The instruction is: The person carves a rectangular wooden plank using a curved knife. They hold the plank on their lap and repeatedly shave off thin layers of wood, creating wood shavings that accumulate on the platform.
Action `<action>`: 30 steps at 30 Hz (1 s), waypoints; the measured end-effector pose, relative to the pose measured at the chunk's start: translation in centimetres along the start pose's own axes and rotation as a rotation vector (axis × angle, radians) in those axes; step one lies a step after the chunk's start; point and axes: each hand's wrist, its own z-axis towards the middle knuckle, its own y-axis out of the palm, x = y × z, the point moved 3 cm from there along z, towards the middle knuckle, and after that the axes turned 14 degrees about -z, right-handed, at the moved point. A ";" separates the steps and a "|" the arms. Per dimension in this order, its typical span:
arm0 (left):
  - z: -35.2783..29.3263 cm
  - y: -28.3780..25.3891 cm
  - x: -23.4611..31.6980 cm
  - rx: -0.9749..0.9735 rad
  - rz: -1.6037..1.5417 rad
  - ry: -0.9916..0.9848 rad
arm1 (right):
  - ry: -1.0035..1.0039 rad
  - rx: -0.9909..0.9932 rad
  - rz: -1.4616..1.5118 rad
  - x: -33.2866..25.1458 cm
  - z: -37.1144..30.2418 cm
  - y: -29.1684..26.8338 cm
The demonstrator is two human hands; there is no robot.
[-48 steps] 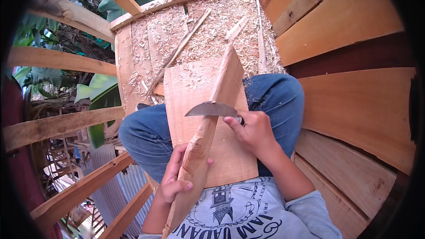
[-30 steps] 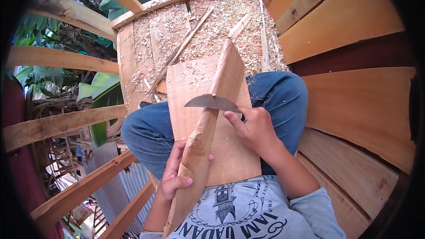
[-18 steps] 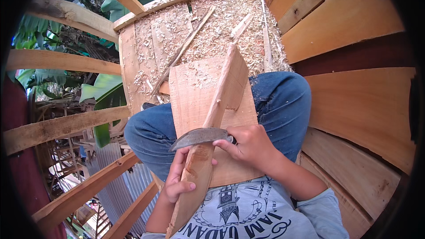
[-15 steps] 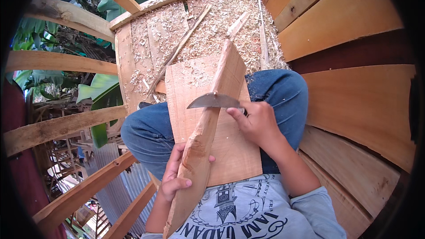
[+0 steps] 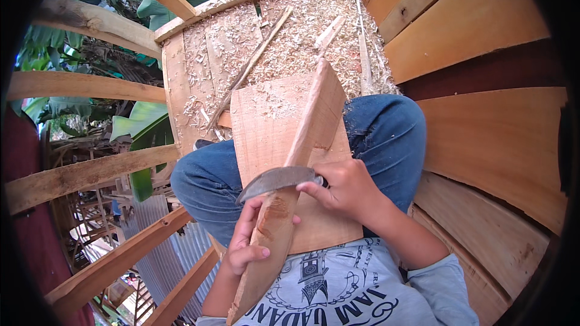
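Note:
My left hand (image 5: 249, 243) is closed round the near part of a long wooden board (image 5: 278, 223), which stands on edge and slants from my lap toward the far right. My right hand (image 5: 341, 188) grips the handle of a curved knife (image 5: 278, 180). The grey blade lies across the board's top edge, just ahead of my left fingers, its tip pointing left. Most of the handle is hidden in my fist. Beneath the board, a flat wide plank (image 5: 266, 118) rests over my legs, with some shavings on its far part.
Wood shavings (image 5: 290, 48) cover the floorboards ahead. Among them lie a thin stick (image 5: 254, 60) and a pale wood offcut (image 5: 329, 33). Slatted wooden rails (image 5: 90, 166) stand on the left, and a plank wall (image 5: 489, 139) rises on the right. My bent knees flank the plank.
My right hand has drawn the knife along the board's edge toward me, nearer my left hand. A small chip that was at the blade no longer shows. The left hand keeps its hold.

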 end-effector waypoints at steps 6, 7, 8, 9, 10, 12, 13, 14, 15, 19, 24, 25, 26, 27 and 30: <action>-0.3 -0.4 -0.1 -0.079 0.052 -0.060 | 0.413 -0.057 0.317 4.4 1.0 -0.5; -0.4 -0.5 0.0 -0.077 0.045 -0.048 | 0.350 -0.083 0.268 2.5 0.6 -1.2; -0.5 -0.6 0.0 -0.075 0.038 -0.036 | 0.287 -0.108 0.219 1.0 0.1 -1.4; -0.4 -0.4 -0.1 -0.082 0.024 -0.029 | 0.246 -0.114 0.209 0.1 -0.7 -1.3; -0.4 -0.4 0.1 -0.080 0.019 -0.023 | 0.206 -0.120 0.198 -0.8 -1.4 -1.2; -0.2 -0.2 0.1 -0.075 0.008 -0.019 | 0.168 -0.129 0.163 -1.3 -2.5 -1.4; -0.1 -0.1 0.0 -0.081 0.006 -0.019 | 0.166 -0.132 0.138 -1.5 -2.8 -1.7; 0.0 0.1 0.0 -0.085 0.010 -0.020 | 0.165 -0.131 0.118 -1.5 -3.0 -1.8; 0.0 0.1 0.1 -0.089 0.013 -0.019 | 0.166 -0.127 0.094 -1.6 -3.0 -1.7; -0.4 0.2 -0.1 -0.078 0.056 0.015 | 0.158 -0.088 -0.011 -1.3 -2.6 -1.0; -0.9 0.8 -0.2 -0.055 0.162 0.005 | 0.228 0.007 -0.168 0.9 -1.6 -1.3; -0.9 0.9 -0.2 -0.061 0.174 0.016 | 0.250 0.030 -0.181 1.6 -1.3 -1.5; -0.9 1.0 -0.2 -0.067 0.186 0.027 | 0.273 0.053 -0.194 2.0 -1.1 -1.7; -0.9 1.1 -0.2 -0.076 0.196 0.039 | 0.273 0.052 -0.195 2.0 -1.0 -1.7; -0.9 0.9 -0.2 -0.042 0.137 0.018 | 0.279 0.059 -0.195 1.9 -0.9 -1.6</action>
